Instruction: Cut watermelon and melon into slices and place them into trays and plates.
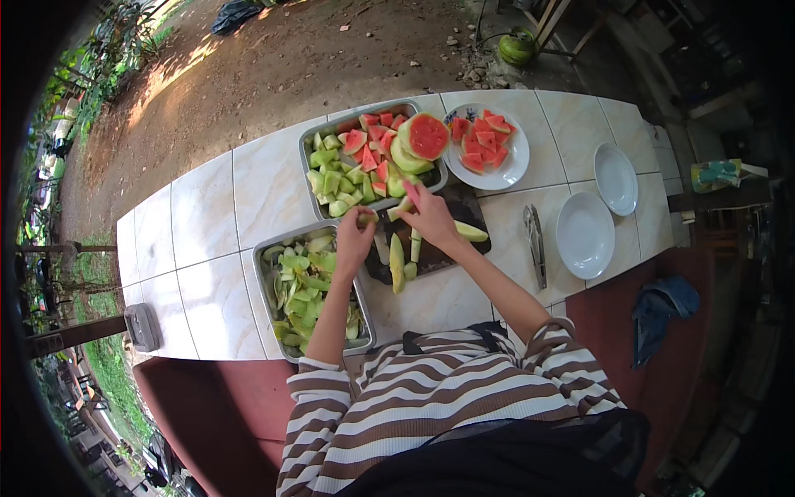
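My left hand (354, 239) pinches a small pale-green piece of fruit (368, 218) by the near edge of a metal tray of cut fruit (305, 163). My right hand (430, 217) grips a slim pink object (411, 191), perhaps a tool's handle; a pale-green piece (399, 210) shows at its fingertips. Beneath both hands lies a dark cutting board (444, 258). It bears a peeled green wedge (471, 232), a long slice (396, 258) overhanging the near edge and what looks like a knife blade (381, 247). My forearm partly covers a second metal tray (366, 310) holding green peelings (301, 286).
Halved watermelon (428, 136) and red and green chunks fill the far tray. A white plate (522, 164) of watermelon pieces (484, 141) stands beside it. Metal tongs (535, 245) and two white dishes (586, 236) (616, 179) are rightward on the tiled table (205, 211). A grey box (142, 327) sits left.
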A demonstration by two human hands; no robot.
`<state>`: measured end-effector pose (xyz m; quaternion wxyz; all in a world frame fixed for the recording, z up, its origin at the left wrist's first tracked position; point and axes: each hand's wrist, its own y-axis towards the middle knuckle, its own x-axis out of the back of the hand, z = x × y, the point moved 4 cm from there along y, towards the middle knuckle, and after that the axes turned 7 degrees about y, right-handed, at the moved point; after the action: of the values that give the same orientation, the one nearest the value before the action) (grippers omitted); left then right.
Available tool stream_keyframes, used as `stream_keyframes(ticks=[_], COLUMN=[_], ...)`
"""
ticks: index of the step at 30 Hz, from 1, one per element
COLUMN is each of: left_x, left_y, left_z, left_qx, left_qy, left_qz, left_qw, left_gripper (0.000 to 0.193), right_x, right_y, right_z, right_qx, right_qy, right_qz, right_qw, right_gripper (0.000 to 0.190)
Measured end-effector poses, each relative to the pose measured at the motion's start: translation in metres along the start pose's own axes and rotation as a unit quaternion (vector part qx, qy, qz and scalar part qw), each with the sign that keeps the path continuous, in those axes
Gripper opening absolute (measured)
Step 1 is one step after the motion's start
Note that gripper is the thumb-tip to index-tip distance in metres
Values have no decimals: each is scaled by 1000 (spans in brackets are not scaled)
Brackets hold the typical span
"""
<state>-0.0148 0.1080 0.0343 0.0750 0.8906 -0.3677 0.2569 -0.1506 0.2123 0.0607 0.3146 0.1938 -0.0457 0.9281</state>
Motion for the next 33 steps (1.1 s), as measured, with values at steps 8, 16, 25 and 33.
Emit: stream_keyframes(ticks=[8,16,25,33], left_x=[31,37,58,47], left_y=[36,37,76,112], left_z=[21,53,50,61], left_qx=[55,-7,6,-15], left_qy=[157,223,232,268], left_qz=[-102,-92,-150,-58], left_qw=[981,970,961,962], left_gripper=[32,31,41,38], right_x=[-61,-79,-98,-115], right_y=[65,93,137,160], right_z=[-12,-22,-23,-16], right_qx=[-54,-14,-29,-9], right_qy=[-87,-72,-16,-111], right_qz=[86,49,63,70], right_qw=[991,996,997,991], right_gripper=[39,39,34,38])
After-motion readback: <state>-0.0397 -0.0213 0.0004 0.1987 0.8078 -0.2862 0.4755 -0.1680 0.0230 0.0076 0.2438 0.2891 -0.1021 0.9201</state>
